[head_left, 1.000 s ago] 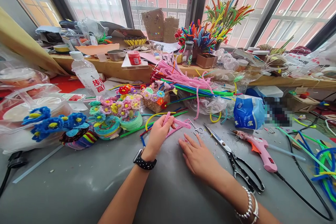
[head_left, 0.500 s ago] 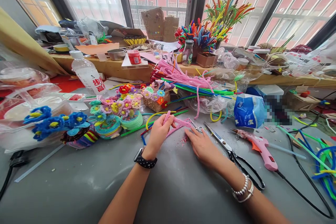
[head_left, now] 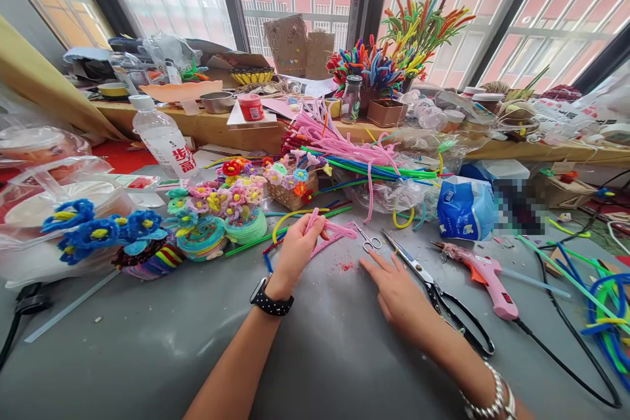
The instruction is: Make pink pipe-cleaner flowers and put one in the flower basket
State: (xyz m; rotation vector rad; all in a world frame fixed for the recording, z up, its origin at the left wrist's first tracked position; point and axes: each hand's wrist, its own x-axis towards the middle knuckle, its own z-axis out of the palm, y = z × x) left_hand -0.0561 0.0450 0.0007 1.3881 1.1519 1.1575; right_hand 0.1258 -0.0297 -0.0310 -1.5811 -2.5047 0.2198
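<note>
My left hand (head_left: 295, 251), with a black watch on its wrist, is shut on a bent pink pipe cleaner (head_left: 333, 233) that rests on the grey table (head_left: 157, 341). My right hand (head_left: 396, 290) lies flat on the table with fingers spread and holds nothing. Its fingers rest beside the blades of large black-handled scissors (head_left: 438, 295). Small silver scissors (head_left: 367, 240) lie just beyond my fingertips. Red crumbs (head_left: 346, 266) are scattered between my hands.
A pink glue gun (head_left: 485, 275) with a black cord lies to the right. Pipe-cleaner flowers (head_left: 216, 210), blue flowers (head_left: 98, 230), a small basket (head_left: 290, 193), a water bottle (head_left: 162, 141), a tissue pack (head_left: 465, 210) and heaps of coloured pipe cleaners (head_left: 364, 157) crowd the back.
My right hand reached up to the pink pipe cleaner, then drew back right to lie next to the large scissors. My left hand kept its hold in place.
</note>
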